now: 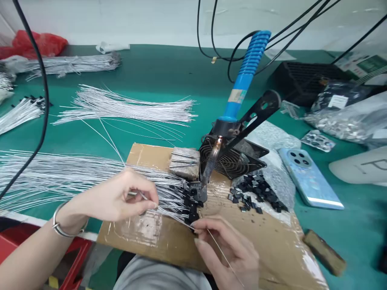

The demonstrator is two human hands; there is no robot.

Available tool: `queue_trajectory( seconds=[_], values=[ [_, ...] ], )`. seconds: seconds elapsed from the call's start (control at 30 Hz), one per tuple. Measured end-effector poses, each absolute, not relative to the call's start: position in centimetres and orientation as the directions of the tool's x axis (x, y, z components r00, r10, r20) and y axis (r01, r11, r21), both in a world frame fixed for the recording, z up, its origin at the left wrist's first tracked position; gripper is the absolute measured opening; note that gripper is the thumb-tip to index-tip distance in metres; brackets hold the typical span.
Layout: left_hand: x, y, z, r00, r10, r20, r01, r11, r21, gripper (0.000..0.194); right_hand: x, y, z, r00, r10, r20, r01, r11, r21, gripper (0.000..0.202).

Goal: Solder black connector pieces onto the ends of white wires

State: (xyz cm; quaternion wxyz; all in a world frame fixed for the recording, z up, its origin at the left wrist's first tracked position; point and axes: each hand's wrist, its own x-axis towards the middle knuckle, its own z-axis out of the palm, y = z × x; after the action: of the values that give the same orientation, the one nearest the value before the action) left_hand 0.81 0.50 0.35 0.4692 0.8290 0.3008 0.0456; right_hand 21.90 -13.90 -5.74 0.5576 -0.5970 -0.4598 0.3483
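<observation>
My left hand [130, 197], with a metal bracelet at the wrist, pinches thin grey wire and has a small metal tool partly hidden in its palm. Just right of centre, my right hand [228, 249] has thumb and forefinger closed at the end of a wire, and a thin solder-like strand [222, 251] runs across its fingers. Beyond both hands lies a bundle of wires [169, 193] with black ends on the cardboard [169, 245]. A soldering iron with a blue handle [249, 66] stands in a black holder, tip down beside the black ends.
Black square pieces [260, 191] lie on bubble wrap, near a blue phone [308, 177]. Behind the iron is a black fan [232, 159]. Another wire bundle [130, 106] lies at the back left. A brown block [324, 251] rests at right. Black cables hang overhead.
</observation>
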Motion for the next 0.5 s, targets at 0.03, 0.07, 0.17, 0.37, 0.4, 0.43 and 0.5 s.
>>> queue_trajectory(
  seconds=[0.03, 0.07, 0.17, 0.37, 0.4, 0.43, 0.5],
  values=[
    [1.0, 0.3, 0.3, 0.811, 0.541, -0.224, 0.466, -0.363, 0.807, 0.015, 21.9, -13.7, -5.8, 0.332, 0.937, 0.108, 0.18, 0.05, -0.982, 0.005],
    [1.1, 0.2, 0.2, 0.805, 0.543, -0.24, 0.474, -0.346, 0.81, 0.015, 22.0, -13.6, -5.9, 0.331, 0.936, 0.119, 0.197, 0.055, -0.979, 0.01],
    [1.5, -0.2, 0.2, 0.781, 0.573, -0.249, 0.483, -0.299, 0.823, 0.017, 22.2, -13.6, -6.4, 0.329, 0.938, 0.108, 0.228, 0.032, -0.973, 0.018],
    [2.2, -0.5, -0.3, 0.752, 0.624, -0.213, 0.482, -0.301, 0.823, 0.019, 22.1, -14.0, -6.9, 0.365, 0.93, 0.048, 0.209, -0.032, -0.977, 0.021],
    [2.3, -0.5, -0.4, 0.752, 0.627, -0.204, 0.482, -0.312, 0.819, 0.02, 22.1, -14.0, -6.9, 0.365, 0.93, 0.05, 0.209, -0.029, -0.978, 0.021],
    [2.4, -0.6, -0.4, 0.752, 0.63, -0.194, 0.481, -0.323, 0.815, 0.02, 22.2, -13.9, -6.9, 0.367, 0.929, 0.051, 0.208, -0.029, -0.978, 0.021],
    [2.5, -0.8, -0.5, 0.752, 0.636, -0.171, 0.477, -0.346, 0.808, 0.019, 22.2, -13.9, -6.9, 0.392, 0.919, 0.049, 0.205, -0.035, -0.978, 0.021]
  ],
)
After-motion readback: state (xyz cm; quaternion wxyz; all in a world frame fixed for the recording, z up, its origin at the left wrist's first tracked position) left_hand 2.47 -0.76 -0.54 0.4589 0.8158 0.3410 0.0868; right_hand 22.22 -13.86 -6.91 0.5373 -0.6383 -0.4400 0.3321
